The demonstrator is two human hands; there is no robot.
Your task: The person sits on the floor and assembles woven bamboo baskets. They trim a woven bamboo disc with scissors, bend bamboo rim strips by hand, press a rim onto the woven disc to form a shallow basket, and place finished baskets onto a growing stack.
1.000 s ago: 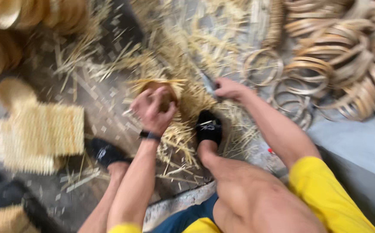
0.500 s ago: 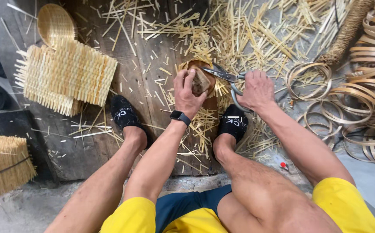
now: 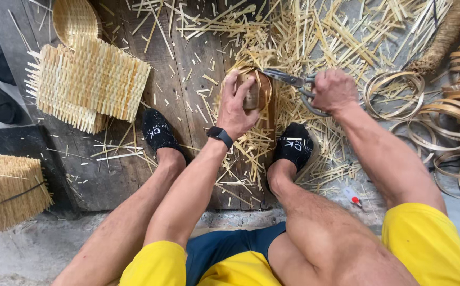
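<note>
My left hand (image 3: 239, 105) grips a small round woven basket (image 3: 257, 91) with a wooden block inside it, held above the dark wooden board (image 3: 177, 79). My right hand (image 3: 334, 90) holds metal shears (image 3: 293, 82) whose blades point left and touch the basket's rim. A black watch sits on my left wrist. Both feet in black socks rest on the board, either side of the basket.
Cut bamboo strips (image 3: 314, 37) litter the board and floor. Woven mats (image 3: 89, 85) lie at the left with a woven basket (image 3: 74, 18) behind them. A tied bundle of sticks (image 3: 7, 190) sits lower left. Bamboo hoops (image 3: 447, 111) pile up at the right.
The view has swung left and steadied. My left hand still holds the basket; my right hand has brought the shears against its rim.
</note>
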